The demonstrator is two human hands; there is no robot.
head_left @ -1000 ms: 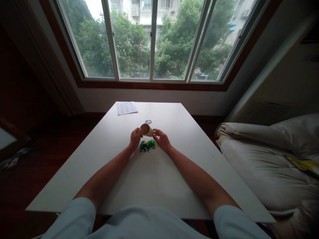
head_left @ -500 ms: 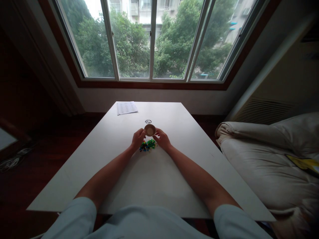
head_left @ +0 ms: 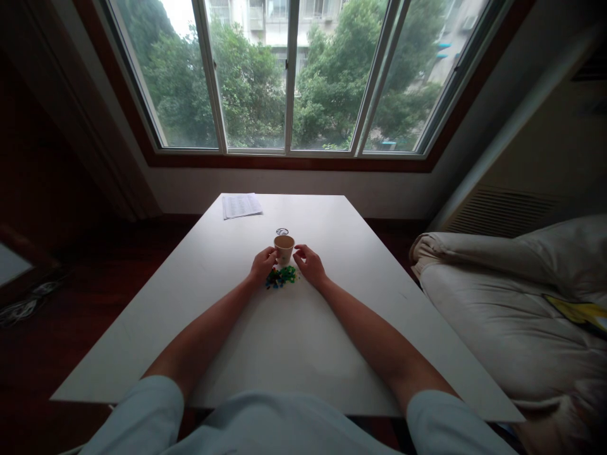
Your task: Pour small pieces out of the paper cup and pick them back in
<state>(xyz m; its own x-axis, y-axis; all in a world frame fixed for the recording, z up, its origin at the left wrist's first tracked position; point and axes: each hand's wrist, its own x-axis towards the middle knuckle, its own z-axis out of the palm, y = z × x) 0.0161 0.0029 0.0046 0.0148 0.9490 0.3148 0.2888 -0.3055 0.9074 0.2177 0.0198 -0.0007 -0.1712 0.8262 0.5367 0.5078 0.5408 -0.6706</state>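
Observation:
A small light-brown paper cup [head_left: 284,254] stands close to upright in the middle of the table, its mouth facing up. My left hand [head_left: 263,263] grips its left side between thumb and fingers. On the other side, my right hand [head_left: 310,262] is beside the cup with curved fingers apart, holding nothing. Just in front of the cup, between my hands, lies a loose pile of small plastic pieces [head_left: 282,277], mostly green with some blue and other colours. Behind the cup is a small round thing with a dark outline [head_left: 282,231], too small to name.
The white table [head_left: 284,354] reaches from my body toward the window. Sheets of paper [head_left: 241,205] lie at its far left corner. Along the right side is a pale padded sofa [head_left: 478,303]. A bundle of cables [head_left: 28,303] rests on the floor at left.
The cup was tilted with its mouth toward me and held by both hands. It now stands more upright, and my right hand has come off it. My left hand still holds it.

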